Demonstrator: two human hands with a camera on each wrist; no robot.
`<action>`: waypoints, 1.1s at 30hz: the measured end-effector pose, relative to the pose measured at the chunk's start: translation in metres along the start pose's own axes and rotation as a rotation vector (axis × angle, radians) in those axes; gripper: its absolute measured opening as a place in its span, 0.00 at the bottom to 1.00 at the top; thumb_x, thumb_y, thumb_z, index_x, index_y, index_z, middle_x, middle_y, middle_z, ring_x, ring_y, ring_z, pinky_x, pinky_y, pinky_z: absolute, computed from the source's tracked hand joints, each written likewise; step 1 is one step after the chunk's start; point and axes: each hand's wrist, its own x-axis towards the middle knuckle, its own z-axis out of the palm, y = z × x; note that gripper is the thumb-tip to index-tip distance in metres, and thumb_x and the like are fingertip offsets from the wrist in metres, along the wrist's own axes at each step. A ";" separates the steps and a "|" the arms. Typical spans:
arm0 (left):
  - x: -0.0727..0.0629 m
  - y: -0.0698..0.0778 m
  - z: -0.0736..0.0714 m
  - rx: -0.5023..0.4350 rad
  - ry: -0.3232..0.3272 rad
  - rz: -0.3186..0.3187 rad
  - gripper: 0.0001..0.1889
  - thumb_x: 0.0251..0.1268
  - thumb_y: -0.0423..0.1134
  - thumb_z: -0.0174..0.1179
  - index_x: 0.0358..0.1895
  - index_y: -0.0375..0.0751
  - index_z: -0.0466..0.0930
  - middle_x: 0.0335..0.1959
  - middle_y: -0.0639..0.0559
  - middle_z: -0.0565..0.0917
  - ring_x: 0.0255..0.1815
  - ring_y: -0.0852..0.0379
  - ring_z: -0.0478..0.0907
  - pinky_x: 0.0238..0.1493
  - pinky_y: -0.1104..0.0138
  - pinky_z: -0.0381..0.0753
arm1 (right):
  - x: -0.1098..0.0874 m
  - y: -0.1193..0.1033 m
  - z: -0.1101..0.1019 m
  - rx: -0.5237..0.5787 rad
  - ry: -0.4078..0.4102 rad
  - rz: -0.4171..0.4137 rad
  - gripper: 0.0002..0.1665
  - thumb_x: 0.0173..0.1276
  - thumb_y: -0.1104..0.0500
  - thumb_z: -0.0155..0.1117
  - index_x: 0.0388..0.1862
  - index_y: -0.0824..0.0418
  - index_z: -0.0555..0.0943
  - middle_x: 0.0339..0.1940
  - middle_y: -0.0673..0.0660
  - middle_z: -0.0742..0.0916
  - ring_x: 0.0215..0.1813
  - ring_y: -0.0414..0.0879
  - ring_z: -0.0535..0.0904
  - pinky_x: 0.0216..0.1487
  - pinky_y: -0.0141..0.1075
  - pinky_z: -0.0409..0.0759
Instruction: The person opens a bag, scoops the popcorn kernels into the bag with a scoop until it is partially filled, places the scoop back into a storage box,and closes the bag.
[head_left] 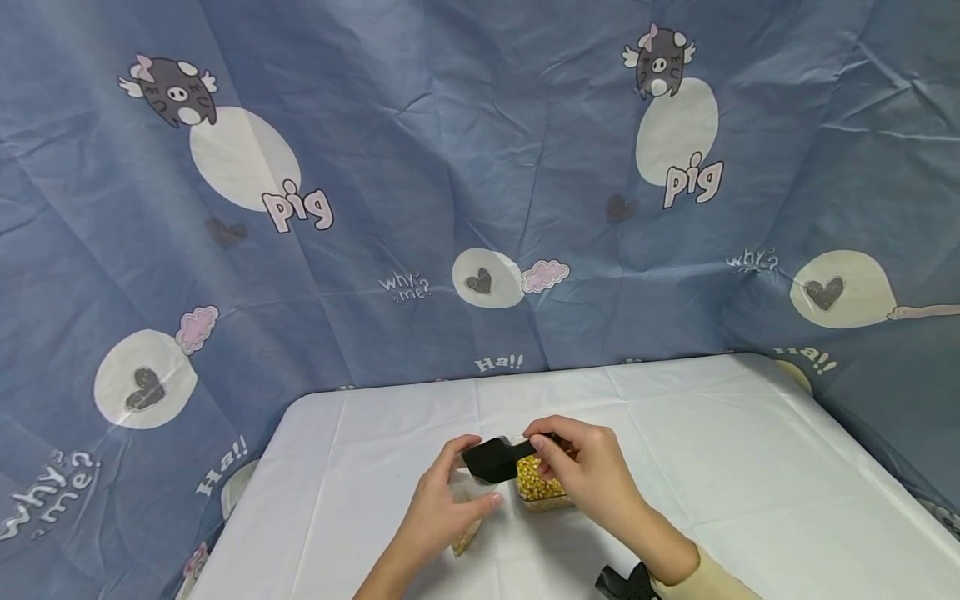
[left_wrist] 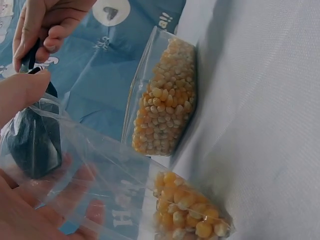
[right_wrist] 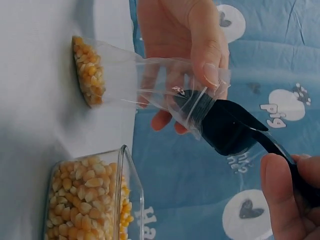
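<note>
A clear plastic bag [right_wrist: 122, 67] is gripped near its mouth by my left hand [head_left: 438, 504], thumb on one side and fingers on the other. Corn kernels [left_wrist: 187, 210] fill its bottom end, which hangs down by the white tabletop. My right hand [head_left: 596, 471] pinches the handle of a black scoop [head_left: 489, 460]. The scoop's head tilts into the bag's mouth, its front part showing through the plastic in both wrist views. In the right wrist view a few small bits show near the scoop's tip inside the bag.
A clear rectangular container [left_wrist: 142, 95] full of corn kernels stands on the white-covered table [head_left: 382, 467], just beside the bag and partly behind my right hand in the head view. A blue printed curtain [head_left: 420, 192] hangs behind the table and along its sides.
</note>
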 end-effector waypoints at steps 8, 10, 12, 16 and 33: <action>0.001 -0.003 -0.002 -0.054 0.013 -0.001 0.41 0.51 0.49 0.79 0.69 0.65 0.67 0.54 0.57 0.81 0.62 0.51 0.74 0.65 0.40 0.65 | 0.004 -0.004 -0.012 -0.005 0.011 0.053 0.08 0.68 0.71 0.66 0.37 0.59 0.85 0.20 0.55 0.84 0.19 0.48 0.82 0.23 0.38 0.82; 0.001 -0.003 -0.003 -0.067 0.019 0.011 0.41 0.51 0.46 0.79 0.69 0.64 0.67 0.54 0.56 0.81 0.61 0.53 0.75 0.66 0.40 0.64 | 0.006 -0.003 -0.017 -0.001 0.007 0.076 0.07 0.69 0.70 0.66 0.38 0.60 0.85 0.20 0.54 0.84 0.20 0.49 0.82 0.23 0.40 0.82; 0.002 -0.004 -0.003 -0.078 0.020 0.022 0.41 0.51 0.44 0.79 0.68 0.64 0.67 0.54 0.55 0.81 0.59 0.55 0.76 0.65 0.41 0.64 | 0.008 -0.003 -0.022 0.008 0.003 0.098 0.06 0.70 0.70 0.65 0.38 0.61 0.86 0.21 0.55 0.84 0.20 0.51 0.82 0.24 0.41 0.83; 0.002 -0.005 -0.003 -0.098 0.021 0.030 0.40 0.51 0.44 0.79 0.67 0.63 0.68 0.54 0.50 0.81 0.58 0.55 0.76 0.64 0.40 0.64 | 0.012 0.011 -0.033 0.016 0.007 0.129 0.05 0.71 0.69 0.64 0.41 0.63 0.86 0.23 0.56 0.85 0.21 0.52 0.83 0.25 0.43 0.83; 0.003 -0.008 -0.005 -0.087 -0.015 0.000 0.39 0.55 0.46 0.77 0.69 0.56 0.68 0.54 0.47 0.81 0.59 0.51 0.75 0.66 0.34 0.59 | 0.023 0.060 -0.077 -0.136 -0.045 0.294 0.04 0.73 0.58 0.67 0.38 0.57 0.86 0.23 0.53 0.85 0.23 0.48 0.83 0.26 0.41 0.83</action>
